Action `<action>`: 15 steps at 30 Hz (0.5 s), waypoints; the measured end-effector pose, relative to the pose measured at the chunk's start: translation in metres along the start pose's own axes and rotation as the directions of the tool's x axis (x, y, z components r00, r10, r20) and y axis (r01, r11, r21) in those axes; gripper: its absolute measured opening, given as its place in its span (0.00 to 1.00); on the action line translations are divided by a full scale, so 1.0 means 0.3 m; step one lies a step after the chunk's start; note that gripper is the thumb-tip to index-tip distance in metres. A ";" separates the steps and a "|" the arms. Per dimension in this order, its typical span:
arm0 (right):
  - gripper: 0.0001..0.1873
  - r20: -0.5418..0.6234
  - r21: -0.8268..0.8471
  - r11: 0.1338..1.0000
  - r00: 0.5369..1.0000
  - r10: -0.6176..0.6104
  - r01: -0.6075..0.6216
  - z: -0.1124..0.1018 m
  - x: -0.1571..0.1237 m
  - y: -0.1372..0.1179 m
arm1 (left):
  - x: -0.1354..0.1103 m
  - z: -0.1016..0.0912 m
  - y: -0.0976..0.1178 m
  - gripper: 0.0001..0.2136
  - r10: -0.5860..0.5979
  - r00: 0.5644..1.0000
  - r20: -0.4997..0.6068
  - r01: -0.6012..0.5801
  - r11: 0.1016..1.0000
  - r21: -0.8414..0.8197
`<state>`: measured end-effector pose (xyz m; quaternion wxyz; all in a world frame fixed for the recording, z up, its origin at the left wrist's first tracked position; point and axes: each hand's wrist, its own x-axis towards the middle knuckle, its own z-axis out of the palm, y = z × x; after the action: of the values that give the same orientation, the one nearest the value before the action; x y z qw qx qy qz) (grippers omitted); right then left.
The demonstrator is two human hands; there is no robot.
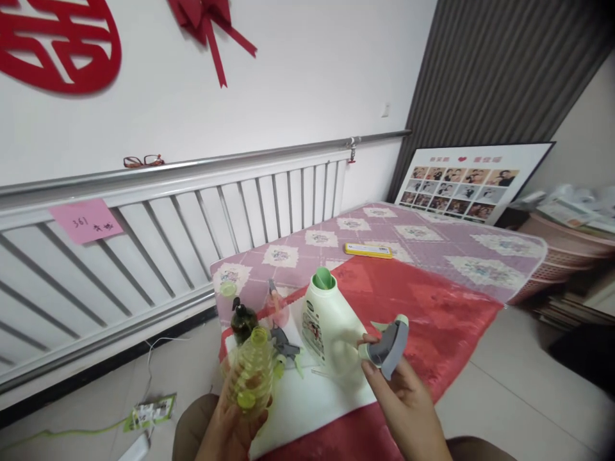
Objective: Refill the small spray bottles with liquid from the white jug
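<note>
My left hand (236,410) is wrapped around a clear yellow-green plastic bottle (252,368), its open neck pointing up. My right hand (402,404) grips a grey trigger spray head (388,349) with pale ends, held clear of the bottle. Between the hands stands a pale green detergent jug (334,326) with a green spout in its neck. Behind the held bottle is a dark pump bottle (243,320). Another grey spray head (286,349) lies to the right of the held bottle. A pinkish spray bottle (276,307) stands farther back.
A white board (307,403) lies over a red cloth (418,314) on the flowered table cover (321,238). Toward the back lies a yellow-edged box (368,250). A white radiator (269,205) runs behind the table's left side. Pink baskets (552,250) stand at the right.
</note>
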<state>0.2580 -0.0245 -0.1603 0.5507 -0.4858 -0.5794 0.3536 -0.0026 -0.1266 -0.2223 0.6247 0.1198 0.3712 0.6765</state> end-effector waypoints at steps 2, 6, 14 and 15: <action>0.20 0.032 -0.038 0.999 0.999 -0.008 0.009 0.019 -0.011 -0.002 | -0.005 -0.017 0.004 0.32 0.008 1.000 0.005 -0.008 1.000 -0.019; 0.18 0.154 -0.141 0.987 0.987 -0.052 0.074 0.059 -0.029 -0.012 | -0.008 -0.046 0.031 0.27 -0.016 0.997 0.073 0.020 0.998 -0.063; 0.11 0.503 -0.260 0.905 0.847 -0.171 0.337 0.138 -0.035 -0.062 | -0.008 -0.099 0.015 0.23 -0.043 0.997 0.057 0.051 0.989 -0.135; 0.11 0.528 -0.274 0.899 0.835 -0.156 0.342 0.149 -0.037 -0.059 | -0.009 -0.103 0.011 0.24 -0.042 0.998 0.040 0.047 0.991 -0.128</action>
<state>0.2102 -0.0345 -0.1531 0.3284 -0.3900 -0.8140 0.2784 -0.0238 -0.1398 -0.2408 0.6527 0.0834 0.3178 0.6827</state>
